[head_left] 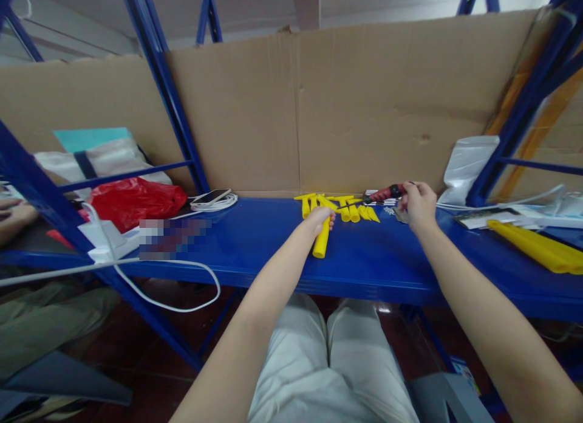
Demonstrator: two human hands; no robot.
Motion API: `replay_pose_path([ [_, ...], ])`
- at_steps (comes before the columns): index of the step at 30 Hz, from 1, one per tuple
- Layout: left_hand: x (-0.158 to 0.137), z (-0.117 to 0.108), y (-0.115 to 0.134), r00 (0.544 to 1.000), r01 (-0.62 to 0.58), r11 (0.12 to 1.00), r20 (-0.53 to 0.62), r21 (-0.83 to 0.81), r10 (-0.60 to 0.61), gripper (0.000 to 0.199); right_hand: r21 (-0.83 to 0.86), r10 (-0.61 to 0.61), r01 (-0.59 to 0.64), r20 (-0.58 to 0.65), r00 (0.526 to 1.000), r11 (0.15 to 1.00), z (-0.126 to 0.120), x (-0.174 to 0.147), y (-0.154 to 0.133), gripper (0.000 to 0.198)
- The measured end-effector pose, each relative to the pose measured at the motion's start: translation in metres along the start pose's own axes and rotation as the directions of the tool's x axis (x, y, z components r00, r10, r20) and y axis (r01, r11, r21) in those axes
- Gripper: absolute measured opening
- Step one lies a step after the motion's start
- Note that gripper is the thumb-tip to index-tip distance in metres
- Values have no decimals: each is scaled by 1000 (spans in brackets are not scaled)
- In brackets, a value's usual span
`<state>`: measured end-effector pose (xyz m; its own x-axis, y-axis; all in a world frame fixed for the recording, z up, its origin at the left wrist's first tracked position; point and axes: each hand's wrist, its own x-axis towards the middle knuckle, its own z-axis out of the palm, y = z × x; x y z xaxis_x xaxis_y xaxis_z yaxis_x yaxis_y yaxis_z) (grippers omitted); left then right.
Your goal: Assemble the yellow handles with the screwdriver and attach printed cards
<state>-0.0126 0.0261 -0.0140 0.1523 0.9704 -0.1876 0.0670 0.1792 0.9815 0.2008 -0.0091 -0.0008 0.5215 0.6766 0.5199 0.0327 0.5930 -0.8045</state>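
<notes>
My left hand (pixel 323 217) is closed around a yellow tube-shaped piece (pixel 320 245), whose round lower end points toward me over the blue shelf. In my right hand (pixel 419 205) is a screwdriver (pixel 385 194) with a red and black handle, held near the handle's end. Its thin shaft runs left toward the top of the yellow piece beside my left fingers; whether the tip touches it I cannot tell. Behind my hands lie several more yellow pieces (pixel 354 213) in a row. Small metal bits (pixel 389 211) sit on the shelf close to my right hand.
A blue shelf (pixel 255 240) spans the front, with a cardboard sheet (pixel 364 107) standing behind. Long yellow parts (pixel 537 247) lie at right. At left are a phone (pixel 211 196), coiled white cable (pixel 223 203), red plastic bag (pixel 136 201) and power strip (pixel 113 244). Another person's hand (pixel 18 215) shows far left.
</notes>
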Motion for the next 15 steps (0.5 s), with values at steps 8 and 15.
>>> replay_pose_path([
  [8,-1,1,0,1000,1,1000,3,-22,-1,18,109,195,-199,47,980,974,-4,4,-6,25],
  [15,1,1,-1,1000,-4,1000,2,-18,4,16,145,254,-285,204,946,947,-5,3,-13,30],
])
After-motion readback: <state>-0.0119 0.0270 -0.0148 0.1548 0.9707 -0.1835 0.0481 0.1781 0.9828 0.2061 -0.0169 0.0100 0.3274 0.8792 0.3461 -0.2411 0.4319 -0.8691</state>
